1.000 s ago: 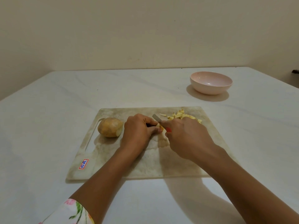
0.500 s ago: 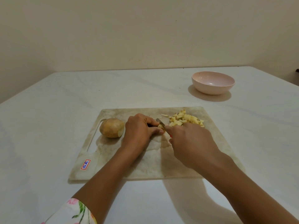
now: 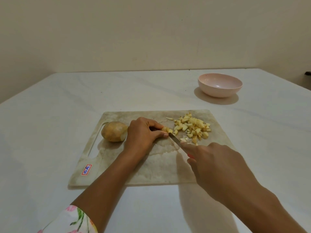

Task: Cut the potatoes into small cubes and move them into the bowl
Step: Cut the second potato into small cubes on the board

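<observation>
Cubes [image 3: 193, 127] on board [image 3: 151, 165]; bowl [image 3: 218, 92] prob. empty.

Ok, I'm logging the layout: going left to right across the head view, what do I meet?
First the sticker → potato → left hand → cubes → bowl. The knife and right hand overlap the cubes, so they are left out.

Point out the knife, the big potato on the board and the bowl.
knife [image 3: 175, 139], head view, middle of the bare blade.
big potato [image 3: 113, 131], head view, centre of its skin side.
bowl [image 3: 218, 91], head view, front outer wall.
</observation>
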